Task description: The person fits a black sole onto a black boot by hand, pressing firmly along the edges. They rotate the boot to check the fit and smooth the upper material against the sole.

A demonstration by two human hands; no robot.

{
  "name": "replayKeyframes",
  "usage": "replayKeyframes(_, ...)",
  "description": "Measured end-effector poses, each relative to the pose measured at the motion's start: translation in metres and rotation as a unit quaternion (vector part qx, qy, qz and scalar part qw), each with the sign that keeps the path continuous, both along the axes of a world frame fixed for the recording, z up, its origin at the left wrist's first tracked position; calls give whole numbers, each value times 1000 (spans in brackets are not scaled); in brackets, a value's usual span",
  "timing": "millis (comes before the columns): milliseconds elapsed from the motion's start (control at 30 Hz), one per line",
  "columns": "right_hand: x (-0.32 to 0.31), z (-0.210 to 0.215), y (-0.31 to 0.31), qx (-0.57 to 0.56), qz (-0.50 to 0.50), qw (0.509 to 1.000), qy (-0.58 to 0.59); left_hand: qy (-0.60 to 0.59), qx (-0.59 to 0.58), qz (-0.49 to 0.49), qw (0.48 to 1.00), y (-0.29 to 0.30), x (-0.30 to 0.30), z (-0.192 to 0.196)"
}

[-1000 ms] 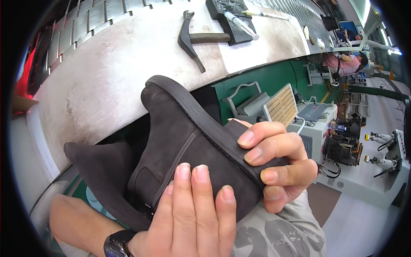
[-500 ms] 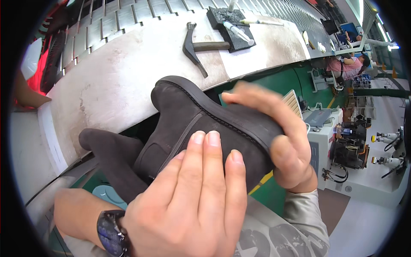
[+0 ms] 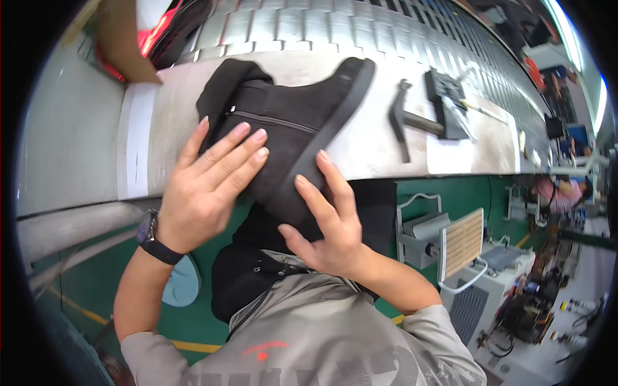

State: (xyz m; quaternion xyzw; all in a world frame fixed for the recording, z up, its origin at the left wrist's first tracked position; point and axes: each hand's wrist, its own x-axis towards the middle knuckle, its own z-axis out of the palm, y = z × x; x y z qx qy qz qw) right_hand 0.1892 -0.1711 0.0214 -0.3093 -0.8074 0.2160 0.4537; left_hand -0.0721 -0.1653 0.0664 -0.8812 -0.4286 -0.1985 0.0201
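Observation:
A dark ankle-high boot (image 3: 290, 103) with a side zip lies on its side across the bench edge, its toe nearest me and its heel pointing away. The limp upper part of the shaft is folded over at the far left. My left hand (image 3: 209, 183), with a watch on the wrist, rests flat on the boot's side below the zip, fingers spread. At the toe, my right hand (image 3: 331, 225) holds the sole edge, with fingertips on the sole and thumb on the near side. Part of the toe is hidden between the hands.
A hammer (image 3: 421, 122) lies right of the boot, beside a black block (image 3: 444, 96) and a syringe (image 3: 458, 112). Metal conveyor slats (image 3: 290, 26) run behind the pale bench (image 3: 174, 141). A blue stool (image 3: 183, 283) stands below left; a slatted panel (image 3: 462, 248) stands right.
The boot has moved away from me and been laid down on the bench. Both hands have gone along with it, and the left has slid toward the shaft. The view has shifted too.

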Motion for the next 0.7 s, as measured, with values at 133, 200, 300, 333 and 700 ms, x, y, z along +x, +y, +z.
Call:
replayKeyframes(133,40,11,28,31,50,994,-96,-144,-52,70,986,-31,33,-14)
replayKeyframes(200,51,21,57,78,69,983,-151,-231,-31,132,964,-43,69,-33)
replayKeyframes(300,60,44,93,162,87,942,-279,-230,48,220,947,-29,96,-48)
replayKeyframes(333,58,49,102,187,100,926,-313,-231,45,225,945,-28,97,-50)
replayKeyframes(700,35,29,137,265,191,927,-184,-163,7,237,958,-24,104,-35)
